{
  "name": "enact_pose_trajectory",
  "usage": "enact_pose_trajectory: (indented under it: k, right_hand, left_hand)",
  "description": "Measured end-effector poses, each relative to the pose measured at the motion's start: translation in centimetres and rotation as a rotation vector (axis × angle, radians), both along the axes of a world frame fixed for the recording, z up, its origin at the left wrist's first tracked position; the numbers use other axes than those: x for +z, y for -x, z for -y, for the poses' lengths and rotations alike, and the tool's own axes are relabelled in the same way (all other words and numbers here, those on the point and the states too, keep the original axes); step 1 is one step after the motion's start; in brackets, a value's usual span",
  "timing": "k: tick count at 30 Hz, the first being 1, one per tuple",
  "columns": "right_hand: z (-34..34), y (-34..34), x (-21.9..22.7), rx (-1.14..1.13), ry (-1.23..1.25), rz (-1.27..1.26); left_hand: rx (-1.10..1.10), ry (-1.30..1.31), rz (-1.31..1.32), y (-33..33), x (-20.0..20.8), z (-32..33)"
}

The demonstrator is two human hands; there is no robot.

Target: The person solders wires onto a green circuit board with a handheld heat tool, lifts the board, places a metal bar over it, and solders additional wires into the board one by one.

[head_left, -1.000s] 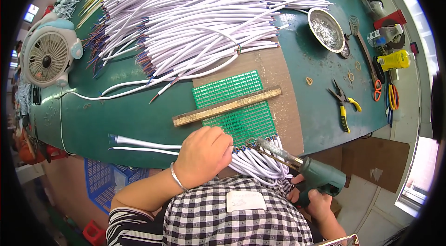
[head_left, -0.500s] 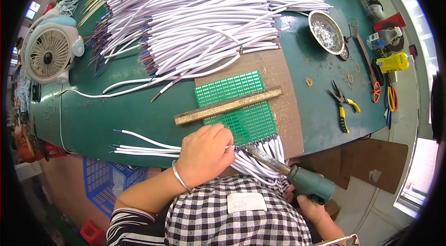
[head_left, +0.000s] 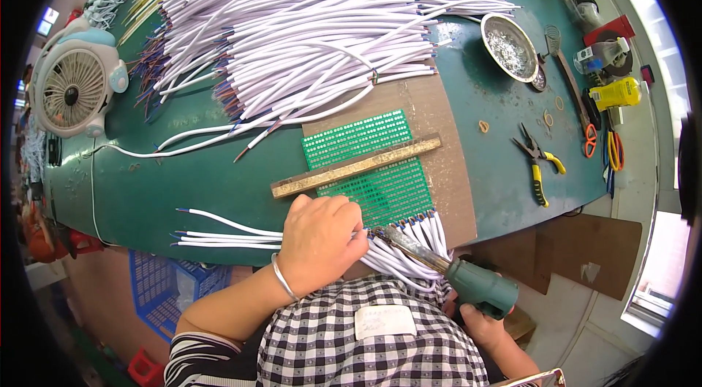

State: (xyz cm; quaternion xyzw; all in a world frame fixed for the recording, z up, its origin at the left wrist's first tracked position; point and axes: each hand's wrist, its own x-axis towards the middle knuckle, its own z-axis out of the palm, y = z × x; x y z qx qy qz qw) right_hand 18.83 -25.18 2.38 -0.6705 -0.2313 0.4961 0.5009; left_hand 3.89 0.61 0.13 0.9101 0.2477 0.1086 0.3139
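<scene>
In the head view, gripping thin, round white cables (head_left: 227,241) with the left hand (head_left: 319,237), just below the middle of the frame; cannot tell how many. Grasping a dark green, gun-shaped soldering tool (head_left: 479,286) with the right hand (head_left: 485,323), at the lower right, fingers partly hidden. Pointing the long metal tip at the lower edge of a flat green board with pale dots (head_left: 402,186), mid-frame. Across the board, a straight wooden bar (head_left: 358,165). At the upper middle, a big pile of white cables (head_left: 322,43). At the right, yellow-and-black metal pliers (head_left: 540,160)
</scene>
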Motion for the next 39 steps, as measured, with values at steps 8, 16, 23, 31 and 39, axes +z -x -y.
enact_pose_trajectory:
  k: [8,16,23,31,39]
  right_hand:
    - [0.1,0.0,0.0,-0.009,0.010,-0.038]
    - [0.3,0.1,-0.4,-0.028,0.045,0.035]
    - [1.2,0.4,-0.9,-0.062,0.140,0.092]
    - [0.3,-0.7,-0.5,0.318,0.025,0.521]
    - [0.7,0.4,-0.4,-0.158,0.051,-0.126]
  left_hand:
    - [0.001,-0.015,0.017,-0.2,-0.2,0.0]
    - [0.012,-0.025,0.027,-0.3,-0.3,0.0]
    - [0.011,-0.032,0.018,-0.3,-0.3,0.1]
    - [0.021,-0.037,0.030,-0.3,-0.4,0.1]
    - [0.013,-0.041,0.020,-0.4,-0.2,0.2]
